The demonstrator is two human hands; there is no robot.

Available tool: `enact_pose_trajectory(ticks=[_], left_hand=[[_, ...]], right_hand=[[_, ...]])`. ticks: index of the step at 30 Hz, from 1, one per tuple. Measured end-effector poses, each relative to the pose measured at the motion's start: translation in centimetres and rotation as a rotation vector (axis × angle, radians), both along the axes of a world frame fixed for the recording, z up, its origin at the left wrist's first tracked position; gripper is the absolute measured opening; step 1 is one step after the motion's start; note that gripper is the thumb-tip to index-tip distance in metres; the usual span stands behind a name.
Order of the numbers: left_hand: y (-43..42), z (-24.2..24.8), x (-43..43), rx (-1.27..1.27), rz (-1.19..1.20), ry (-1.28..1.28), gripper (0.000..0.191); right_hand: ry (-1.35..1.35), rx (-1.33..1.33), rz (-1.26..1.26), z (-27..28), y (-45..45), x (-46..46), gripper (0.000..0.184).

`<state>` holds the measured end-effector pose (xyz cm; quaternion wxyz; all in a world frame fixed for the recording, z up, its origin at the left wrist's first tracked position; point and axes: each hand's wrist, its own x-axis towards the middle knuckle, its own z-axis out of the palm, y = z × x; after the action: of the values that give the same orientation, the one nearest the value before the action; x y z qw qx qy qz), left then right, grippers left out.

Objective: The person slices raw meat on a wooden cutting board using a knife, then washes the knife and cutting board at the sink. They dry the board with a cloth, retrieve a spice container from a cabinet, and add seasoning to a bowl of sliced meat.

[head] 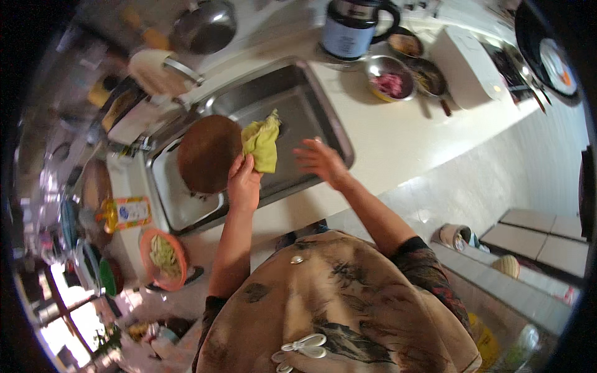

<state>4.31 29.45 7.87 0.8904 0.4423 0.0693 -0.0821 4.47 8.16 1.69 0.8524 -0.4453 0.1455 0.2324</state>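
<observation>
A crumpled yellow-green cloth [262,145] is pinched in my left hand [244,184], above the divide of a two-basin stainless steel sink [322,105]. Just left of the cloth, a round brown board [208,154] covers part of the smaller basin [186,212]; its lower edge passes close to my left wrist. My right hand [322,161] hovers over the right end of the larger basin. Its fingers are spread and hold nothing. The basin floor directly under the cloth is hidden.
An electric kettle [348,35], a steel bowl of pink meat [389,79], a small pan [428,77] and a white box [466,67] line the back counter. Left of the sink are a dish soap bottle [126,214] and an orange basket of cut greens [163,261].
</observation>
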Motion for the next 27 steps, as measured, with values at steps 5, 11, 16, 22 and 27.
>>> enact_pose_trajectory(ticks=[5,11,16,22,27], left_hand=[[-4.7,-0.1,-2.4,0.214,-0.366,0.005,0.042],[-0.2,-2.1,-3.2,0.457,-0.270,-0.070,0.035],[5.2,-6.8,-6.8,0.790,-0.035,-0.042,0.027],[7.4,-10.8,-10.9,0.809,0.008,0.059,0.024],[7.2,-11.5,-11.8,0.844,-0.010,0.037,0.024]], right_hand=[[0.150,0.515,-0.119,1.1,3.0,0.7,0.038],[-0.037,-0.093,-0.401,-0.9,-8.6,-1.9,0.028],[-0.147,-0.741,-0.995,-3.2,-27.4,-3.6,0.024],[0.027,-1.747,-0.763,-6.3,-37.8,-2.0,0.040],[-0.556,-1.810,-0.517,-9.6,-26.2,2.9,0.040]])
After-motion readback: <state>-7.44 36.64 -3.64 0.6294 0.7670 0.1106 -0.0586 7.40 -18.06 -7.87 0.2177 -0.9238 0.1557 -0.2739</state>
